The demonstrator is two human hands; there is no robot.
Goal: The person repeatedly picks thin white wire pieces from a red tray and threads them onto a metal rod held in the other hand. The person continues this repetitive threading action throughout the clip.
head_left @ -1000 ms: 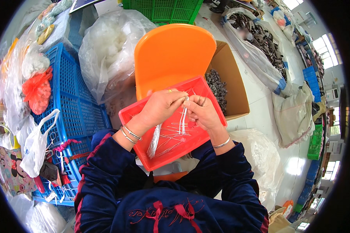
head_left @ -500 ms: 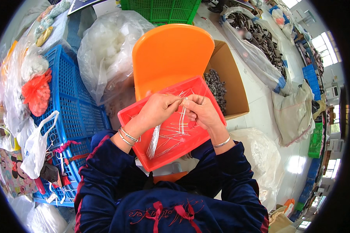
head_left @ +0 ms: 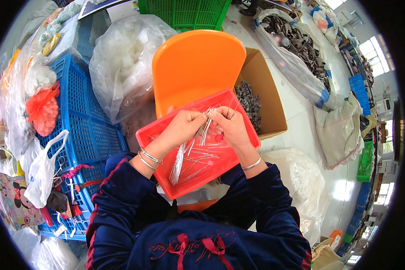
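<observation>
A red plastic tray rests on my lap, tilted, with thin clear plastic strips scattered in it. My left hand pinches a bundle of these strips that hangs down over the tray. My right hand meets it at the top and holds a few strips between finger and thumb. Both wrists carry thin bangles. My sleeves are dark blue.
An orange plastic chair stands right in front of the tray. A cardboard box of small grey parts sits to its right. Blue crates and plastic bags fill the left; a green basket is beyond, sacks at right.
The hands stay together over the tray; the fingers have shifted slightly on the strips. The tray has barely moved.
</observation>
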